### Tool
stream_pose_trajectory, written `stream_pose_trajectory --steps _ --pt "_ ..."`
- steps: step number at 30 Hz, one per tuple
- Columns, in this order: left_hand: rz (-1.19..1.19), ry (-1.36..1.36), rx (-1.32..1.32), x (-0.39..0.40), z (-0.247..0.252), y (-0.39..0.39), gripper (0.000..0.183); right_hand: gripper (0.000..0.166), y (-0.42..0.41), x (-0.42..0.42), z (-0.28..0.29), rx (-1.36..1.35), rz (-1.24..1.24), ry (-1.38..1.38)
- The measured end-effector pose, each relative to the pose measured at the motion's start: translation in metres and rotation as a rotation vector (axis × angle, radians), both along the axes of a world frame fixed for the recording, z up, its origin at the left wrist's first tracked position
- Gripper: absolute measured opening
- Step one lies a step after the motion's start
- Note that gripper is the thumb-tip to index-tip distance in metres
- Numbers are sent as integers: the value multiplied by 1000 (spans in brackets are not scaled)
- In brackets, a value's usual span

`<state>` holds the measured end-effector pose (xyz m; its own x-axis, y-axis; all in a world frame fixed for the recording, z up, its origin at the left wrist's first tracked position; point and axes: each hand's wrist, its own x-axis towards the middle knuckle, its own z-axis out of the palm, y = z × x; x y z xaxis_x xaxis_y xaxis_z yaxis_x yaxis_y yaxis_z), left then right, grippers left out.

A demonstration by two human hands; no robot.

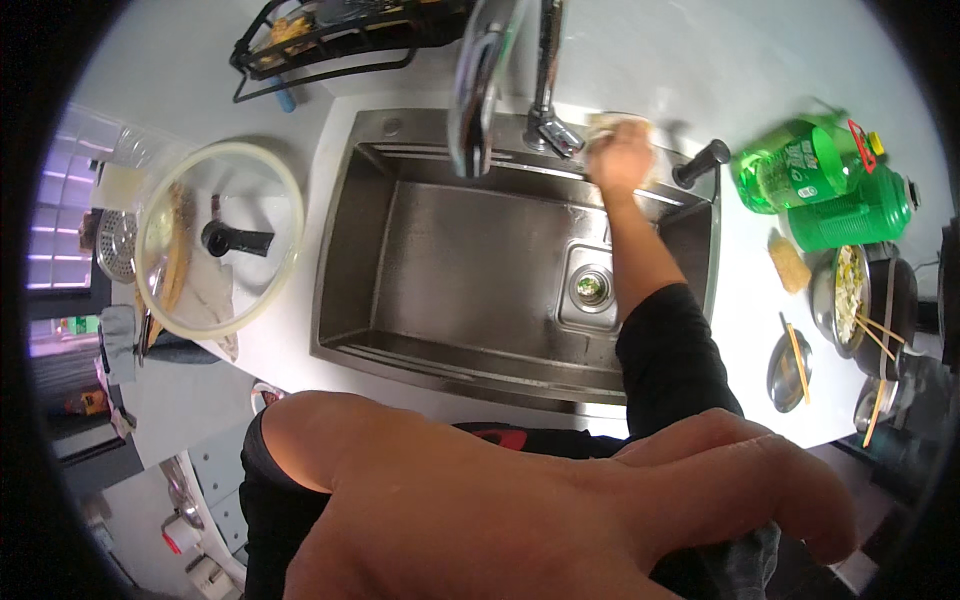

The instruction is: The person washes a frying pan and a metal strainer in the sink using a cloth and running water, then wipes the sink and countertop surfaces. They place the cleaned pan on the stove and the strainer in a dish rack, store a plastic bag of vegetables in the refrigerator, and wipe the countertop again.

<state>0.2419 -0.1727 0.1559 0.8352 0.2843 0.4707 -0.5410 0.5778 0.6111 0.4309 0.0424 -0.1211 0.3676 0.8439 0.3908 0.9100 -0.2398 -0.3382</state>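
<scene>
My right hand (pixel 621 160) lies on a pale, patterned cloth (pixel 651 129) on the back rim of the stainless steel sink (pixel 457 247), between the chrome faucet (pixel 559 135) and a dark dispenser pump (pixel 701 163). Hand and cloth look slightly blurred. Very close to the camera, my left hand (pixel 570 502) spans the lower part of the view, its back towards me and its fingers pointing right. Its palm is hidden, so whether it holds anything does not show. Green bits sit in the drain strainer (pixel 591 287) at the right of the basin.
A large clear round lid or bowl (pixel 296 247) with a black handle stands left of the sink. Green bottles (pixel 795 169), a tan sponge (pixel 788 265), a food-filled metal bowl (pixel 851 300) and a small dish (pixel 787 379) with chopsticks are at right. A black wire rack (pixel 330 67) hangs above.
</scene>
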Motion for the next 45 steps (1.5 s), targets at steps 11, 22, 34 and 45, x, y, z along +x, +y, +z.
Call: stream_pose_trajectory --steps 11,22,34,45 --pt "645 501 -66 -152 -48 24 97 30 -54 62 -19 136 334 -181" --pt "1102 517 -597 -240 -106 -50 74 23 -27 -54 -20 232 340 -1" --pt "1225 457 -720 -282 -125 -73 62 37 -23 -169 17 485 322 469" --pt "1290 424 -953 -314 -145 -91 49 86 69 -210 -7 -287 -34 -105"
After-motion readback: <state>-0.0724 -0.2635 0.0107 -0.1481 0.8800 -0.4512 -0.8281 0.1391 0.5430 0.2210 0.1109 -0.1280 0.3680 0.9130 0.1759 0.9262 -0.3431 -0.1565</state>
